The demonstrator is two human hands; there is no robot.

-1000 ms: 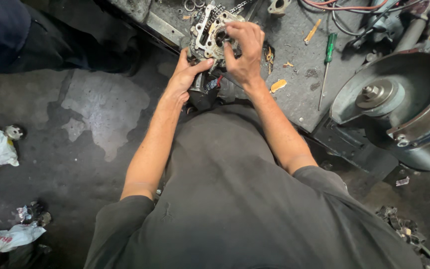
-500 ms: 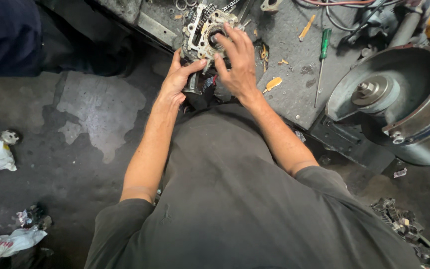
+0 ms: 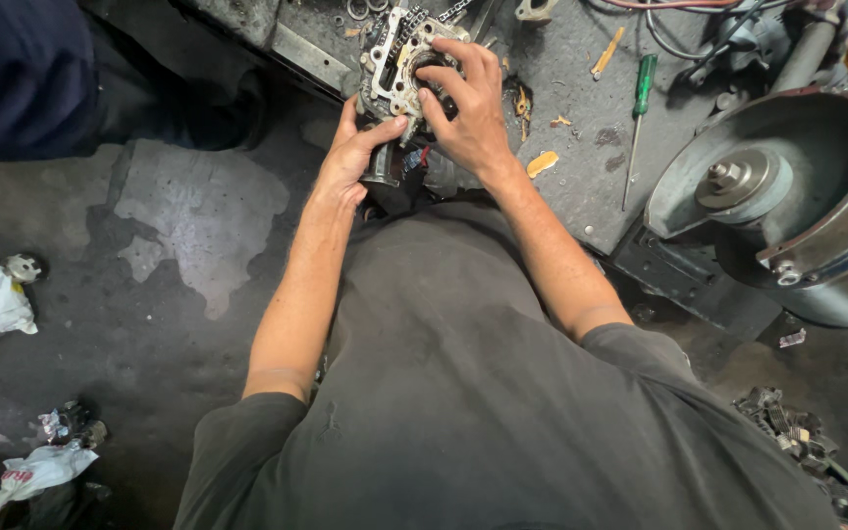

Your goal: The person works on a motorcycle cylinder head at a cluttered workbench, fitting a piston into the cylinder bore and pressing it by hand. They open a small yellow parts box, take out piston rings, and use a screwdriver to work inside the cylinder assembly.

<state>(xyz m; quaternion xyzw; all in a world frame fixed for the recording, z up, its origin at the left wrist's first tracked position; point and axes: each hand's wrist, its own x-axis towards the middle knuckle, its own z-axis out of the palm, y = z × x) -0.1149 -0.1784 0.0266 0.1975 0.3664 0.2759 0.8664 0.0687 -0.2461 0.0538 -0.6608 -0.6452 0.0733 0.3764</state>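
Both hands' fingers clamped on metal engine part (image 3: 399, 69); right hand (image 3: 468, 108) hides its bore; left hand (image 3: 350, 157) steadies.

Repair workshop: oily bench (image 3: 581, 186) w/ screwdriver (image 3: 638, 118), big metal drum (image 3: 787, 196), stained concrete floor (image 3: 149, 255).

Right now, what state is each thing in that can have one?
Grey metal engine part: propped at the bench edge, held by both hands.
Left hand: gripping its lower side.
Right hand: fingers spread over its top.
Green-handled screwdriver: lying loose on the bench.
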